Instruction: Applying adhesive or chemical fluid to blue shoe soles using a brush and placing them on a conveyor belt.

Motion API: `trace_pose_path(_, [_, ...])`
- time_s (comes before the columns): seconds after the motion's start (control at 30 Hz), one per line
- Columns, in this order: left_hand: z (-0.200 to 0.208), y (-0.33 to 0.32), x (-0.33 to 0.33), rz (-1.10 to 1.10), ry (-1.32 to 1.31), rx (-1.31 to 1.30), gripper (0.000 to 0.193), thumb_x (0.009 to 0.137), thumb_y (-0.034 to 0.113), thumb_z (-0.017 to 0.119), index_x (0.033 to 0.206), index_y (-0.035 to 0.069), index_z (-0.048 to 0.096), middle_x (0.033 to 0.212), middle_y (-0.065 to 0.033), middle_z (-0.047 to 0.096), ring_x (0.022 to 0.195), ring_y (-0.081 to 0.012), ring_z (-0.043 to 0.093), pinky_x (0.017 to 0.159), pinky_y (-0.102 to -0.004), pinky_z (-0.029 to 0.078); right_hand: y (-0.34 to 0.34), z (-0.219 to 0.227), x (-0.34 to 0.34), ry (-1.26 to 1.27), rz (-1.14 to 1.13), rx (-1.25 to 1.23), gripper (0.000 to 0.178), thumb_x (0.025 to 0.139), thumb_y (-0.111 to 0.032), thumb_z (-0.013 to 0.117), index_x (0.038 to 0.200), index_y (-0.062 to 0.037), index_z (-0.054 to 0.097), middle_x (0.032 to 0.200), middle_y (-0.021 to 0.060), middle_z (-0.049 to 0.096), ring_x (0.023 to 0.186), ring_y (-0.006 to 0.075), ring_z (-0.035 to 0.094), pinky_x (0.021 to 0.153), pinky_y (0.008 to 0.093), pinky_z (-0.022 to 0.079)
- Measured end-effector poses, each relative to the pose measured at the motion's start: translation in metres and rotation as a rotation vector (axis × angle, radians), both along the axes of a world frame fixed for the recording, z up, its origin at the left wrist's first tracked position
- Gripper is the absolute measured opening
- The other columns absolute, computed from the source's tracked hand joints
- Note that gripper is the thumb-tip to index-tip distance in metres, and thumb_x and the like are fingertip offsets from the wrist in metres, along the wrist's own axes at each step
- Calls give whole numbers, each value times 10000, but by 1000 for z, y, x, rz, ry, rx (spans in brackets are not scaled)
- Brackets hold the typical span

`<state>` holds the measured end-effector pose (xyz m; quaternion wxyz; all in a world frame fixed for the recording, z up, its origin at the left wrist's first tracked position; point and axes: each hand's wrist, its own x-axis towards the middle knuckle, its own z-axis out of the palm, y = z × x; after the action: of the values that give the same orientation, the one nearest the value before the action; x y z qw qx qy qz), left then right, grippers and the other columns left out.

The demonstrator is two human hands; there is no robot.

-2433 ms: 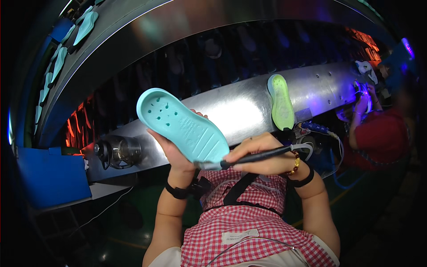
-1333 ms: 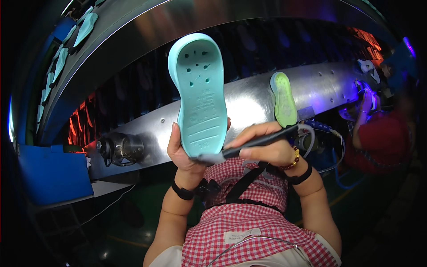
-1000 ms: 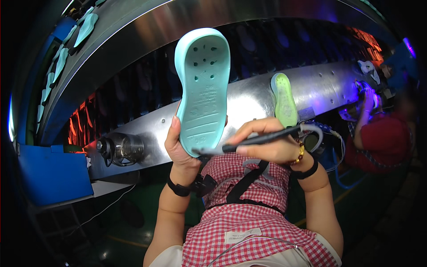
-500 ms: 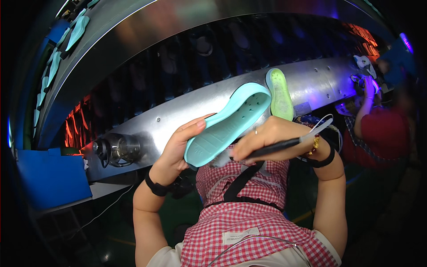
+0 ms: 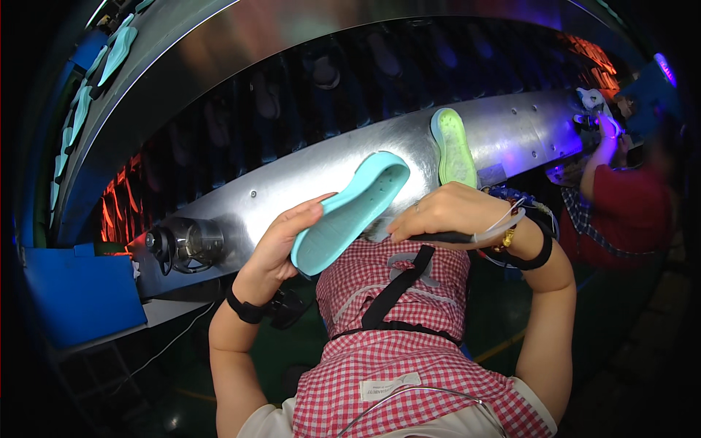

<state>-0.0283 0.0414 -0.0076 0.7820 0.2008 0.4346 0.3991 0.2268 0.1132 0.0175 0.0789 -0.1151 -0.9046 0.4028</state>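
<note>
Brushing of the blue sole (image 5: 332, 230) looks underway, not finished: the left hand (image 5: 288, 228) grips it by the heel, tilted over the bench's (image 5: 296, 186) near edge, while the right hand (image 5: 454, 212) grasps the brush (image 5: 449, 237), bristles at the sole's side — contact is unclear, as is how much is coated. A green sole (image 5: 458, 152) lies toward the bench's right end; bare metal stretches left to the jug (image 5: 197, 244).
</note>
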Motion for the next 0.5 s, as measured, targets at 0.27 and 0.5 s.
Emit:
trace_pose_path(0.27, [-10,4,26,216,-324,42,511,837,217,453,1268,-28,328,1209,-215,443,1078,-302,494,913,-423,414,-29,-24,-27,371,-458,-669,176,755,-75,620,921,-15,633,773,54,641,701,95,597,621,200,465])
trace_pose_path(0.5, [-19,5,32,216,-384,-1,515,842,240,415,1280,-8,305,1194,-233,434,1047,-357,501,810,-508,475,-25,-37,-24,511,-645,-597,160,764,-90,615,895,0,636,747,70,633,619,82,570,568,193,446])
